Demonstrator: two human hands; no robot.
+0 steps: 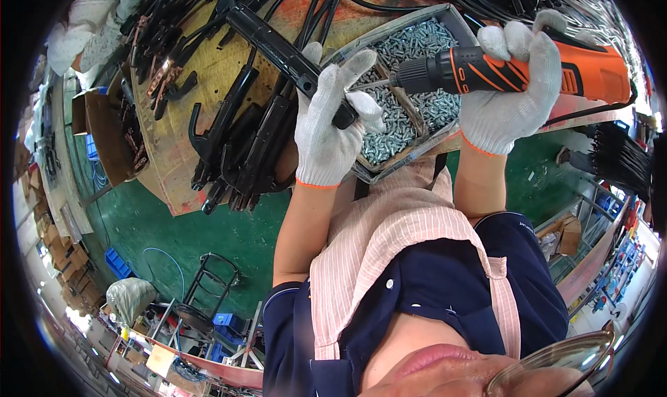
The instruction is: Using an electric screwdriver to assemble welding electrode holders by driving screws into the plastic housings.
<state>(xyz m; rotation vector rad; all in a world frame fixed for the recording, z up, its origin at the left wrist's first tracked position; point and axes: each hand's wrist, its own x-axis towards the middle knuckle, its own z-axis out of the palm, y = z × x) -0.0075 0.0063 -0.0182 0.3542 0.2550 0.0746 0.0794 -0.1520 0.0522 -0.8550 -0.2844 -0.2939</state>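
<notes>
My left hand (326,122), in a white knit glove, is closed around a long black electrode holder (273,46) that slants up and to the left. My gloved right hand (514,91) grips an orange and black electric screwdriver (486,72) lying nearly level. Its thin bit (372,84) points left and reaches the electrode holder between my left fingers. Exactly where the tip sits is hidden by those fingers. Below both hands is a grey tray (455,18) of small silvery screws (417,43), with a strip dividing it.
Several black electrode holders (240,133) lie on the worn yellow table (163,164) at left, beside copper parts (158,84). Black cables (326,8) cross the far side. Another person's gloved hands (90,22) are at upper left. An open cardboard box (104,133) stands beyond the table's left edge.
</notes>
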